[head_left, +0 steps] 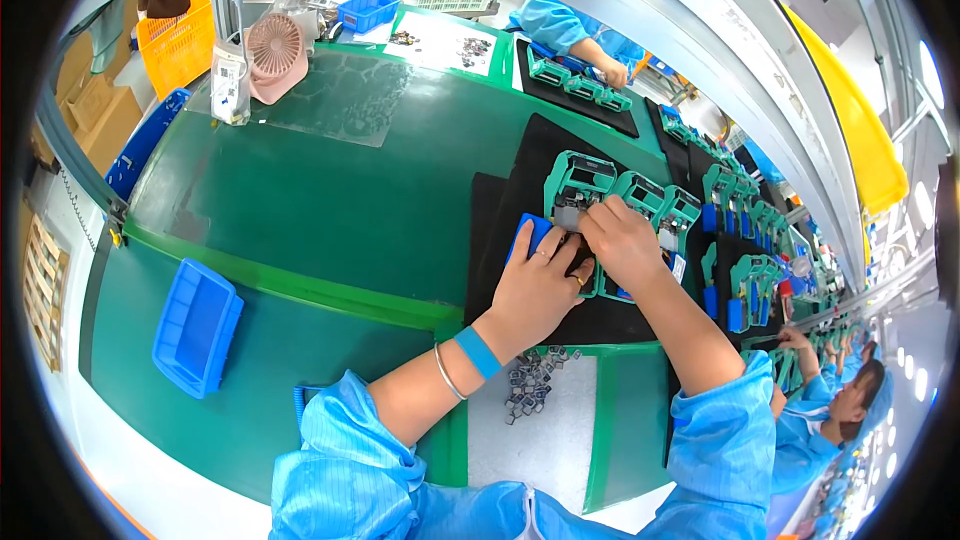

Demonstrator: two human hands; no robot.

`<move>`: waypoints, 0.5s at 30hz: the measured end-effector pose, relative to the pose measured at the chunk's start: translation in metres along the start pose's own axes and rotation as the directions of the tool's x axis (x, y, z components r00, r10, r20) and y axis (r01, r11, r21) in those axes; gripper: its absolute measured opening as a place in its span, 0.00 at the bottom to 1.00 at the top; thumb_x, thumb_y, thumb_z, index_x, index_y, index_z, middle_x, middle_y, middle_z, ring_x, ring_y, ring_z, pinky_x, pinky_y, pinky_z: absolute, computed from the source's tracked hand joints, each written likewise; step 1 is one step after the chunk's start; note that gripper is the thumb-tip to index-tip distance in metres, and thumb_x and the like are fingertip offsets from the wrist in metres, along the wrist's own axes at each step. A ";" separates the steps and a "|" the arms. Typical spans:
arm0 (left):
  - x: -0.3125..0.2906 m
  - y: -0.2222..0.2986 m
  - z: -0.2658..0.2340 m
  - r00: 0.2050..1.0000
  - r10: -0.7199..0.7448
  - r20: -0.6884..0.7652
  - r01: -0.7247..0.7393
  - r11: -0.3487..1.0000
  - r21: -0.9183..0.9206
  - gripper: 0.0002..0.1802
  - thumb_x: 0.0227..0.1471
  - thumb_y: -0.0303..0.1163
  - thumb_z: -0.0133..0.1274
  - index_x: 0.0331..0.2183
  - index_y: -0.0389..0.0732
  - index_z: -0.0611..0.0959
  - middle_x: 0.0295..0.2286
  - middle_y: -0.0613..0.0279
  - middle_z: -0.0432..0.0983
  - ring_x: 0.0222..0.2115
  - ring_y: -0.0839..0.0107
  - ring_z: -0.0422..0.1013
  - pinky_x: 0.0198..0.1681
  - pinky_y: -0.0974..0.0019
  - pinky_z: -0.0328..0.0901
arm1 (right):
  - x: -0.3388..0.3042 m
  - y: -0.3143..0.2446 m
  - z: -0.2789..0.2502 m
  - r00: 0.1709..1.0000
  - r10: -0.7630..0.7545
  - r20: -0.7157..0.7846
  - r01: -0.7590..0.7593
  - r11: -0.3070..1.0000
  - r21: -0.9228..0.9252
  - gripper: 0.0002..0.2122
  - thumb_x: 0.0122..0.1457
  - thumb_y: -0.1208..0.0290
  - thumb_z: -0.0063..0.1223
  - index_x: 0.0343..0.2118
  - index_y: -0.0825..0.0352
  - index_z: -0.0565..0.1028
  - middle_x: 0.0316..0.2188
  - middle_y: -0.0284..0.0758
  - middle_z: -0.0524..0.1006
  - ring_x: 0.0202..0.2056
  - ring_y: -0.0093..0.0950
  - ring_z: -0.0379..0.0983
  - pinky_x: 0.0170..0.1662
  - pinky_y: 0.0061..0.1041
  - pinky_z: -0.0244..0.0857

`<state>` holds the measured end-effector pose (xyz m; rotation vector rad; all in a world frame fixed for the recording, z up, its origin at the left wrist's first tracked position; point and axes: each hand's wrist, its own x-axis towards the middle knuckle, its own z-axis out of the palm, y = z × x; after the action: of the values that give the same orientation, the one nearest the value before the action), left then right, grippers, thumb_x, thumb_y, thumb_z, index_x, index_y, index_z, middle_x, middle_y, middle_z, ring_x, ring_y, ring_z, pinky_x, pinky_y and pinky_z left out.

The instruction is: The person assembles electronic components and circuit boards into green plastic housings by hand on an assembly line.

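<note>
A teal-green device housing with a dark window and a grey inner part lies on a black mat. My left hand curls its fingers round the near side of this housing, beside a blue block. My right hand is closed at the housing's near right, its fingertips pressed together over the grey part. What is between those fingertips is hidden. Two similar teal-green housings stand just to the right, partly behind my right hand. Small grey square parts lie scattered on a white sheet below my hands.
A blue bin sits at the left. Toward the back left stand a pink fan and a blue tray. More housings line the mats at right. A co-worker's hand works at the far side; another person is at right.
</note>
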<state>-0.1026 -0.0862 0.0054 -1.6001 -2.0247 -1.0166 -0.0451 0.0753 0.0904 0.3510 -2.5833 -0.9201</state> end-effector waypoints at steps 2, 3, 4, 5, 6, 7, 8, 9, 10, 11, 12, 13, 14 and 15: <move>-0.001 0.000 0.001 1.000 -0.002 -0.009 0.002 1.000 -0.011 0.25 0.42 0.46 0.66 0.45 0.53 0.85 0.52 0.65 0.70 0.58 0.62 0.58 0.64 0.41 0.47 | -0.002 0.002 0.000 1.000 -0.009 0.017 0.009 1.000 -0.001 0.06 0.39 0.71 0.58 0.23 0.60 0.74 0.25 0.27 0.67 0.35 0.24 0.69 0.27 0.20 0.69; -0.001 0.000 0.002 1.000 0.000 -0.013 0.000 1.000 -0.021 0.25 0.42 0.46 0.66 0.45 0.53 0.85 0.52 0.65 0.70 0.58 0.62 0.58 0.64 0.41 0.48 | -0.002 0.004 0.000 0.999 -0.011 0.032 0.011 1.000 0.000 0.07 0.39 0.71 0.58 0.23 0.60 0.74 0.25 0.27 0.67 0.35 0.24 0.68 0.27 0.20 0.69; -0.001 -0.001 0.003 1.000 -0.007 -0.016 0.007 1.000 -0.023 0.25 0.42 0.46 0.66 0.45 0.53 0.85 0.52 0.65 0.70 0.58 0.62 0.58 0.64 0.41 0.48 | -0.001 0.004 0.000 0.999 -0.019 0.033 0.019 1.000 0.002 0.07 0.39 0.71 0.58 0.23 0.60 0.74 0.25 0.27 0.67 0.35 0.24 0.68 0.27 0.20 0.69; -0.002 -0.001 0.003 1.000 -0.002 -0.026 0.002 1.000 -0.027 0.25 0.42 0.46 0.66 0.45 0.53 0.85 0.52 0.66 0.70 0.58 0.62 0.58 0.64 0.41 0.48 | 0.000 0.004 -0.002 0.999 -0.027 0.033 0.027 1.000 0.005 0.07 0.39 0.71 0.58 0.23 0.60 0.74 0.25 0.27 0.67 0.35 0.25 0.68 0.27 0.20 0.69; -0.003 -0.002 0.004 0.999 0.002 -0.036 -0.003 0.999 -0.032 0.25 0.42 0.46 0.65 0.45 0.52 0.85 0.52 0.66 0.70 0.58 0.62 0.58 0.64 0.41 0.48 | 0.002 0.003 -0.002 0.999 -0.037 0.033 0.036 0.999 0.009 0.06 0.39 0.71 0.58 0.23 0.60 0.74 0.25 0.27 0.67 0.35 0.25 0.68 0.28 0.21 0.68; -0.003 -0.002 0.005 0.999 -0.008 -0.043 0.007 1.000 -0.031 0.25 0.42 0.46 0.65 0.45 0.52 0.85 0.52 0.66 0.70 0.58 0.62 0.58 0.64 0.41 0.48 | 0.003 0.004 -0.003 0.998 -0.049 0.032 0.049 0.999 0.009 0.06 0.39 0.71 0.58 0.23 0.60 0.74 0.25 0.27 0.67 0.35 0.25 0.68 0.28 0.21 0.68; -0.003 -0.002 0.005 0.999 -0.010 -0.042 0.009 0.999 -0.035 0.25 0.42 0.46 0.65 0.45 0.52 0.85 0.52 0.66 0.70 0.57 0.61 0.58 0.64 0.41 0.48 | 0.003 0.002 -0.003 0.998 -0.055 0.027 0.055 0.999 0.002 0.07 0.39 0.71 0.58 0.23 0.60 0.74 0.25 0.27 0.67 0.35 0.25 0.68 0.28 0.21 0.68; -0.004 -0.002 0.006 0.999 -0.013 -0.042 0.011 0.999 -0.039 0.24 0.43 0.46 0.65 0.45 0.52 0.85 0.52 0.65 0.70 0.57 0.61 0.59 0.64 0.41 0.48 | 0.003 0.001 -0.004 0.998 -0.061 0.023 0.061 0.998 -0.005 0.07 0.38 0.71 0.57 0.23 0.60 0.74 0.25 0.27 0.67 0.34 0.25 0.68 0.28 0.22 0.68; -0.004 -0.001 0.004 1.000 -0.008 -0.030 0.007 0.999 -0.043 0.24 0.44 0.45 0.64 0.45 0.51 0.85 0.52 0.64 0.70 0.57 0.61 0.59 0.64 0.40 0.47 | 0.002 0.001 -0.005 0.998 -0.064 0.011 0.064 0.998 -0.002 0.07 0.38 0.71 0.57 0.24 0.61 0.74 0.24 0.27 0.67 0.34 0.26 0.68 0.28 0.22 0.67; -0.004 0.000 0.005 0.999 -0.019 -0.042 0.017 0.999 -0.042 0.24 0.44 0.45 0.64 0.45 0.51 0.85 0.52 0.64 0.70 0.57 0.61 0.59 0.64 0.40 0.47 | 0.001 0.002 -0.004 0.998 -0.070 -0.005 0.070 0.998 -0.005 0.08 0.38 0.71 0.57 0.25 0.61 0.74 0.24 0.27 0.67 0.34 0.26 0.68 0.27 0.22 0.67; -0.003 0.001 0.007 0.999 -0.007 -0.043 0.005 0.999 -0.032 0.24 0.44 0.45 0.64 0.45 0.51 0.85 0.52 0.63 0.70 0.58 0.60 0.59 0.64 0.40 0.46 | 0.000 0.004 -0.003 0.997 -0.075 -0.020 0.074 0.997 -0.008 0.08 0.38 0.71 0.56 0.26 0.61 0.75 0.24 0.27 0.67 0.33 0.26 0.68 0.27 0.22 0.67; -0.004 0.001 0.008 0.999 0.007 -0.037 -0.008 1.000 -0.023 0.24 0.44 0.45 0.64 0.45 0.51 0.85 0.52 0.62 0.70 0.58 0.60 0.59 0.65 0.40 0.46 | 0.000 0.002 -0.004 0.997 -0.075 -0.010 0.075 0.997 -0.016 0.09 0.38 0.71 0.56 0.26 0.62 0.75 0.24 0.28 0.67 0.33 0.26 0.68 0.27 0.22 0.66; -0.004 0.000 0.008 1.000 0.004 -0.021 -0.004 1.000 -0.026 0.24 0.44 0.45 0.64 0.45 0.50 0.85 0.52 0.61 0.70 0.59 0.60 0.58 0.65 0.39 0.45 | 0.000 0.002 -0.003 0.996 -0.085 -0.011 0.085 0.996 -0.014 0.09 0.38 0.71 0.56 0.26 0.62 0.75 0.24 0.28 0.67 0.33 0.26 0.68 0.27 0.22 0.66; -0.004 -0.001 0.008 1.000 -0.004 -0.024 0.004 1.000 -0.025 0.24 0.44 0.45 0.64 0.45 0.50 0.85 0.52 0.61 0.70 0.59 0.60 0.58 0.65 0.39 0.45 | 0.002 0.002 -0.003 0.996 -0.089 -0.012 0.088 0.996 -0.022 0.09 0.38 0.71 0.56 0.26 0.62 0.75 0.24 0.28 0.67 0.33 0.26 0.68 0.27 0.22 0.66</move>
<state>-0.1007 -0.0835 -0.0030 -1.5895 -2.0075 -1.0621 -0.0455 0.0748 0.0941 0.4675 -2.5618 -0.9719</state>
